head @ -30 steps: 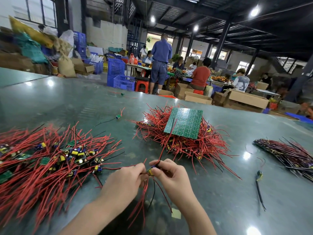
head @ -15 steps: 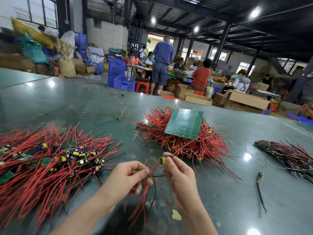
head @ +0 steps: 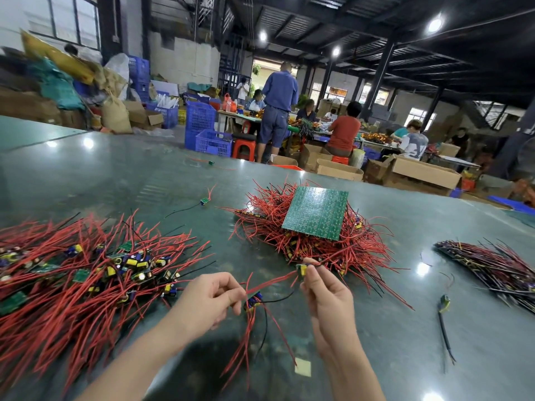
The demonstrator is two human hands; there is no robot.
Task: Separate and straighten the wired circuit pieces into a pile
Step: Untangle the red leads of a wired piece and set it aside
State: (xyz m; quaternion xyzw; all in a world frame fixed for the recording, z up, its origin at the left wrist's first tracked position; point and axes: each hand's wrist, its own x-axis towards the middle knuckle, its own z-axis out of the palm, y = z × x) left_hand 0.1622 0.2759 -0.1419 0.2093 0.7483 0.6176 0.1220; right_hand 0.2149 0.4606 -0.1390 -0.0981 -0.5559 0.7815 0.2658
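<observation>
Your right hand pinches one small circuit piece between thumb and fingertips, raised just near of the central tangle. Your left hand pinches a second piece, whose red and black leads hang down toward you. A red wire runs between the two grips, rising from left to right; its long axis lies along the line joining your hands, so the judgement is that drawing the hands apart along that line will straighten it and free the pieces from each other.

Three heaps lie on the green table. The unsorted tangle sits beyond your right hand, with one green panel board resting on top. The spread pile of wired pieces lies to the left, its near edge just beside your left hand, which is the nearer hand for laying a piece there. A darker bundle lies at far right, well apart from both hands.

Loose items: one piece with leads beyond the left pile, one near the far table edge, one with a black lead to the right, and a pale square scrap between your forearms. Workers sit at benches beyond the table.
</observation>
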